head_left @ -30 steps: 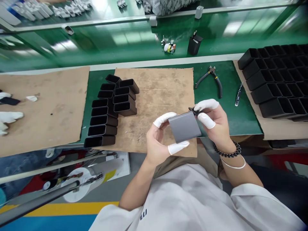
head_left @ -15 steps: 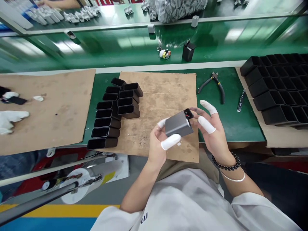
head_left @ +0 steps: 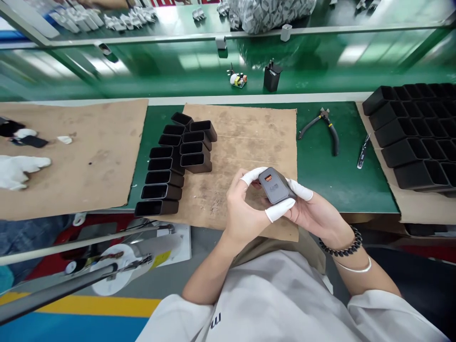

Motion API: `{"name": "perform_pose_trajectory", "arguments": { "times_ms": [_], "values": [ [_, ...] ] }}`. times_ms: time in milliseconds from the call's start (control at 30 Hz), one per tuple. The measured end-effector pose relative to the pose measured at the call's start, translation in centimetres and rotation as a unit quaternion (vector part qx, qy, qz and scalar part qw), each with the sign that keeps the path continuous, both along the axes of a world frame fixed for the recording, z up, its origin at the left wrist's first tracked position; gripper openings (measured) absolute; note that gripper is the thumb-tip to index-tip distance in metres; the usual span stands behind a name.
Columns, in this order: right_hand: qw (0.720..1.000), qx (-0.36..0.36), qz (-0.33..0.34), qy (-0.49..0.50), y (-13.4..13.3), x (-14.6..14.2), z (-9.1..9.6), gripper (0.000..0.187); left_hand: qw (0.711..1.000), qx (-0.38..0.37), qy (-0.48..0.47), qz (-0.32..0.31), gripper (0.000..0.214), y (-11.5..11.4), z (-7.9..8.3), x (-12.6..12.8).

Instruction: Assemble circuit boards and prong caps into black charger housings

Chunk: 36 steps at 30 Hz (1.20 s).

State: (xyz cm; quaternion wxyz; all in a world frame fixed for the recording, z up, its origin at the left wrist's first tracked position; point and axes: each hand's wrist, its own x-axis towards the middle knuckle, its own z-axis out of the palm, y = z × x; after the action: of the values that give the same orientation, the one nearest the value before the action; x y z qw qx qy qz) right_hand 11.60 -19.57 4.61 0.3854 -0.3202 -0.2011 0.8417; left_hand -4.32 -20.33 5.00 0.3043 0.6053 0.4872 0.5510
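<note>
A dark grey charger housing is held between both hands over the cardboard sheet. Its end face, with an orange-lined USB port, is turned up toward me. My left hand grips it with thumb and index finger, both in white finger cots. On the other side, my right hand closes round the housing, its cot-covered thumb against the upper edge; the remaining right fingers are partly hidden beneath. Open black housings stand in rows to the left on the cardboard and green table.
Diagonal cutters and a small pen-like tool lie to the right, beside a block of black housings. A circuit board and a black plug charger sit behind. At left, a person's white-gloved hand rests on cardboard.
The housing has been turned so its port face points up; the wires at its open end are out of sight. My right hand has moved in and closed on it.
</note>
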Motion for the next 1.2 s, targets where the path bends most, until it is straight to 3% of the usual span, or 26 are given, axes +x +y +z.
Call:
{"name": "perform_pose_trajectory", "arguments": {
  "times_ms": [200, 267, 333, 400, 433, 500, 567, 600, 667, 800, 867, 933, 1000, 1100, 1200],
  "values": [
    [0.999, 0.015, 0.014, -0.036, -0.1, -0.1, 0.9, 0.032, 0.997, -0.059, -0.031, -0.028, 0.045, 0.4, 0.1, -0.5],
    [0.994, 0.039, 0.002, -0.100, 1.1, 0.3, 1.0, 0.037, 0.996, -0.077, -0.016, -0.037, 0.048, 0.5, -0.4, -0.9],
    [0.972, 0.105, -0.038, -0.205, 4.0, 1.3, 1.3, 0.053, 0.995, -0.097, 0.015, -0.033, 0.053, 0.5, -1.5, -1.5],
    [0.908, 0.214, -0.106, -0.344, 8.8, 2.9, 1.8, 0.083, 0.992, -0.115, 0.052, -0.024, 0.053, 0.6, -2.8, -2.0],
    [0.855, 0.267, -0.147, -0.420, 11.7, 3.8, 2.1, 0.097, 0.990, -0.122, 0.069, -0.023, 0.051, 0.6, -3.4, -2.2],
    [0.729, 0.327, -0.170, -0.577, 17.9, 5.6, 2.8, 0.106, 0.986, -0.124, 0.108, -0.020, 0.045, 0.6, -4.5, -2.4],
    [0.618, 0.322, -0.160, -0.699, 23.4, 7.0, 3.4, 0.105, 0.982, -0.111, 0.149, -0.013, 0.041, 0.5, -5.1, -2.3],
    [0.584, 0.306, -0.149, -0.737, 25.6, 7.4, 3.6, 0.103, 0.981, -0.100, 0.164, -0.007, 0.036, 0.4, -5.3, -2.3],
    [0.548, 0.268, -0.122, -0.783, 28.7, 7.3, 4.1, 0.098, 0.983, -0.071, 0.171, 0.006, 0.022, 0.2, -5.5, -2.2],
    [0.523, 0.244, -0.119, -0.808, 31.2, 3.6, 5.6, 0.089, 0.987, -0.004, 0.157, 0.031, 0.009, 0.1, -5.8, -2.1],
    [0.500, 0.291, -0.127, -0.805, 31.8, -0.3, 6.5, 0.078, 0.984, 0.035, 0.167, 0.047, 0.009, 0.3, -6.1, -1.8],
    [0.495, 0.384, -0.100, -0.773, 32.6, -5.3, 7.1, 0.061, 0.978, 0.069, 0.185, 0.072, 0.016, 0.5, -6.3, -1.4],
    [0.516, 0.440, -0.033, -0.734, 33.7, -10.9, 6.8, 0.048, 0.967, 0.096, 0.210, 0.106, 0.020, 0.7, -6.6, -0.9],
    [0.552, 0.438, 0.029, -0.709, 35.5, -17.8, 5.6, 0.038, 0.952, 0.119, 0.241, 0.147, 0.018, 1.0, -7.0, -0.4],
    [0.589, 0.417, 0.051, -0.690, 36.5, -21.2, 4.6, 0.038, 0.946, 0.122, 0.245, 0.173, 0.019, 1.1, -7.3, -0.3]
  ]
}}
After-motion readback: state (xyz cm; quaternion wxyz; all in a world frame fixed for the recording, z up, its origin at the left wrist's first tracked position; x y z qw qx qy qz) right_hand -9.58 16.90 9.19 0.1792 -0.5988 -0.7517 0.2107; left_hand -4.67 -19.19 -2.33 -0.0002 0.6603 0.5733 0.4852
